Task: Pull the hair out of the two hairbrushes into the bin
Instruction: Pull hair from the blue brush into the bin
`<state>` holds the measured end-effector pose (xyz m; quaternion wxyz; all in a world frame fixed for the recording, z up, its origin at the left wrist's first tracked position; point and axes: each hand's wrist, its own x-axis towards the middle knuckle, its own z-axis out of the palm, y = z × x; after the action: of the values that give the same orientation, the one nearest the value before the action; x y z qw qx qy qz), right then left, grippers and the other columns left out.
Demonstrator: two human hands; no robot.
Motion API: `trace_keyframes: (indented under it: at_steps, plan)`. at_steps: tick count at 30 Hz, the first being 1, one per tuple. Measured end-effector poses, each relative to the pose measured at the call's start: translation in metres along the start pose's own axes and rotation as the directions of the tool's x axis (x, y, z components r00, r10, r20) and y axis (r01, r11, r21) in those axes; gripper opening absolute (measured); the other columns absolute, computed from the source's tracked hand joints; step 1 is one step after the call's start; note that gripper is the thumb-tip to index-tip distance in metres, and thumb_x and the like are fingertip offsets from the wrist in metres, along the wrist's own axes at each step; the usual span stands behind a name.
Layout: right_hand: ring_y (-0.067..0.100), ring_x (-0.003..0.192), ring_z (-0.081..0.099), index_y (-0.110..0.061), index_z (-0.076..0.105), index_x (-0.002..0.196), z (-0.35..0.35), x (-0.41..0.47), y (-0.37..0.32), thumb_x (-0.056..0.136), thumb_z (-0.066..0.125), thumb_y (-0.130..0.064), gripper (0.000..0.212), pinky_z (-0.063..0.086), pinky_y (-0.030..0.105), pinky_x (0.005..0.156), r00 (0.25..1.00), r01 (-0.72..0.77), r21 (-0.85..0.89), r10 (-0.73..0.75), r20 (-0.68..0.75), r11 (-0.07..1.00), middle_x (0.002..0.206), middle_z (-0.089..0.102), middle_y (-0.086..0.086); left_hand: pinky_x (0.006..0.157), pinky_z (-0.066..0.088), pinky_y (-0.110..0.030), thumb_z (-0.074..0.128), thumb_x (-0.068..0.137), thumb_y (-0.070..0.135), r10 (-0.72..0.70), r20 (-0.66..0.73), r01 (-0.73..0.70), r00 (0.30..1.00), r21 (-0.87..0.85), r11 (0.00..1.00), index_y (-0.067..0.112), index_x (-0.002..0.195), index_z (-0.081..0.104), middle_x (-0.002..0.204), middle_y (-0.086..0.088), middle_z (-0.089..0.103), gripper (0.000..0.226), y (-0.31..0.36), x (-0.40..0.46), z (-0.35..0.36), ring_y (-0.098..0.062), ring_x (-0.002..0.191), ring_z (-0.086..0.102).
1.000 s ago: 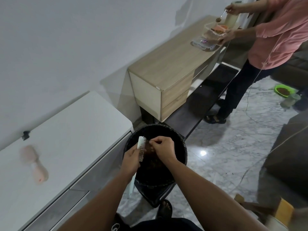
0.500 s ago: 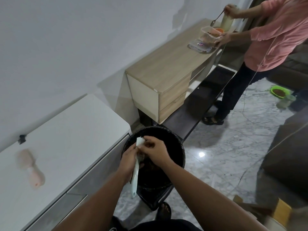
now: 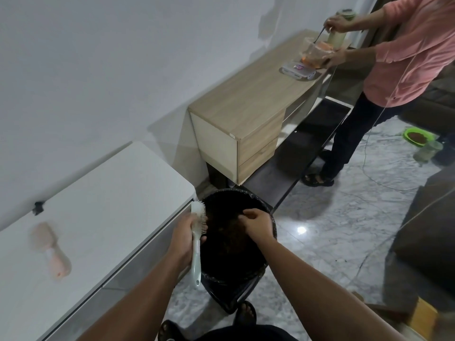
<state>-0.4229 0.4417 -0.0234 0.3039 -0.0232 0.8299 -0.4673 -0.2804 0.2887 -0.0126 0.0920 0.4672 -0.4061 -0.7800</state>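
From the head view, we're standing right over the black bin (image 3: 269, 219), and our left hand (image 3: 183, 238) has its fingers wrapped round the neck of the white hairbrush (image 3: 197, 232), holding it upright at the bin's left rim with the bristles facing the opening. Our right hand (image 3: 257, 223) hangs over the middle of the bin, fingers (image 3: 242, 216) bunched and pointing down. Whether there's a tuft of hair pinched in there we can't tell, because everything below is dark. A brownish mass shows inside the bin under that hand; it could be hair, but we can't be sure.

So where do we stand? We'd judge the white brush is mid-clean, with how much hair clings to its bristles too small to make out. The pink hairbrush (image 3: 50, 249) lies on the white surface (image 3: 110, 205) to our left, well apart from the bin, in neither hand. That second brush looks like the whole remaining half of the job.
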Motion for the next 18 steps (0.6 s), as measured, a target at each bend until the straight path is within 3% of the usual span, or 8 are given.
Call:
trace_keyframes:
  at_steps: [2, 5, 6, 9, 11, 13, 15, 18]
  plan:
    - [0.013, 0.096, 0.073, -0.022, 0.071, 0.126, 0.025, -0.016, -0.019, 0.081, 0.087, -0.030, 0.049, 0.059, 0.032, 0.094, 0.973, 0.133, 0.056, -0.141, 0.184, 0.990, 0.105, 0.075, -0.001, 0.049, 0.055, -0.027, 0.044, 0.103, 0.065, -0.030, 0.089, 0.034, 0.996, -0.041, 0.999, 0.008, 0.124, 0.074, 0.096, -0.012, 0.078, 0.067, 0.002, -0.006, 0.012, -0.020, 0.068, 0.073]
    - [-0.001, 0.087, 0.072, -0.016, 0.077, 0.121, 0.051, -0.035, -0.033, 0.085, 0.084, -0.018, 0.038, 0.057, 0.019, 0.087, 0.921, 0.291, 0.076, -0.301, 0.248, 0.954, 0.101, 0.077, -0.005, 0.081, 0.062, -0.038, 0.039, 0.094, 0.081, -0.032, 0.138, 0.038, 0.990, -0.042, 0.998, 0.004, 0.127, 0.074, 0.114, -0.023, 0.078, 0.090, 0.000, -0.004, 0.021, -0.033, 0.102, 0.078]
    - [-0.001, 0.082, 0.073, -0.016, 0.080, 0.112, 0.053, -0.036, -0.033, 0.086, 0.081, -0.015, 0.026, 0.059, 0.019, 0.083, 0.931, 0.301, 0.061, -0.307, 0.198, 0.952, 0.096, 0.079, -0.006, 0.081, 0.061, -0.038, 0.041, 0.090, 0.084, -0.033, 0.152, 0.040, 0.988, -0.044, 0.998, 0.003, 0.126, 0.074, 0.112, -0.024, 0.078, 0.095, 0.001, -0.007, 0.022, -0.034, 0.101, 0.077]
    - [0.004, 0.078, 0.075, -0.018, 0.084, 0.093, 0.047, -0.030, -0.028, 0.089, 0.074, -0.013, 0.012, 0.061, 0.020, 0.078, 0.951, 0.285, -0.019, -0.280, 0.132, 0.958, 0.086, 0.081, -0.006, 0.057, 0.049, -0.030, 0.045, 0.078, 0.095, -0.044, 0.110, 0.037, 0.993, 0.062, 0.997, 0.012, 0.125, 0.077, 0.094, -0.015, 0.078, 0.101, -0.006, -0.003, 0.014, -0.022, 0.072, 0.070]
    - [0.004, 0.079, 0.074, -0.021, 0.083, 0.089, 0.037, -0.023, -0.020, 0.089, 0.074, -0.015, 0.011, 0.061, 0.023, 0.081, 0.969, 0.233, -0.098, -0.223, 0.102, 0.968, 0.085, 0.080, -0.007, 0.053, 0.046, -0.029, 0.048, 0.077, 0.096, -0.041, 0.072, 0.035, 0.997, 0.073, 0.997, 0.021, 0.122, 0.080, 0.104, -0.013, 0.080, 0.093, -0.007, -0.002, 0.009, -0.021, 0.075, 0.071]
    - [0.012, 0.074, 0.074, -0.025, 0.081, 0.080, 0.024, -0.009, -0.005, 0.086, 0.071, -0.014, 0.016, 0.065, 0.035, 0.079, 0.996, 0.091, -0.112, -0.088, 0.028, 0.989, 0.078, 0.079, -0.005, 0.047, 0.046, -0.026, 0.053, 0.082, 0.089, -0.067, 0.091, 0.062, 0.994, 0.059, 0.996, 0.020, 0.128, 0.077, 0.105, -0.010, 0.078, 0.087, -0.005, -0.004, 0.007, -0.018, 0.069, 0.071]
    - [0.018, 0.069, 0.075, -0.029, 0.077, 0.072, 0.008, 0.004, 0.014, 0.083, 0.065, -0.011, 0.024, 0.067, 0.042, 0.073, 0.998, -0.029, -0.114, 0.023, -0.051, 0.993, 0.072, 0.077, -0.003, 0.041, 0.045, -0.026, 0.064, 0.093, 0.062, -0.088, 0.055, 0.087, 0.995, 0.015, 0.996, 0.010, 0.138, 0.068, 0.097, -0.009, 0.071, 0.068, -0.004, -0.004, 0.004, -0.017, 0.056, 0.063]
    - [0.018, 0.068, 0.074, -0.025, 0.080, 0.078, -0.009, 0.009, 0.019, 0.086, 0.063, -0.010, 0.024, 0.067, 0.042, 0.070, 0.986, -0.101, -0.079, 0.089, -0.140, 0.992, 0.074, 0.077, -0.002, 0.052, 0.059, -0.032, 0.055, 0.101, 0.011, -0.053, -0.051, 0.051, 0.997, -0.026, 0.998, 0.012, 0.147, 0.056, 0.119, -0.015, 0.069, 0.045, -0.003, -0.001, -0.003, -0.026, 0.083, 0.070]
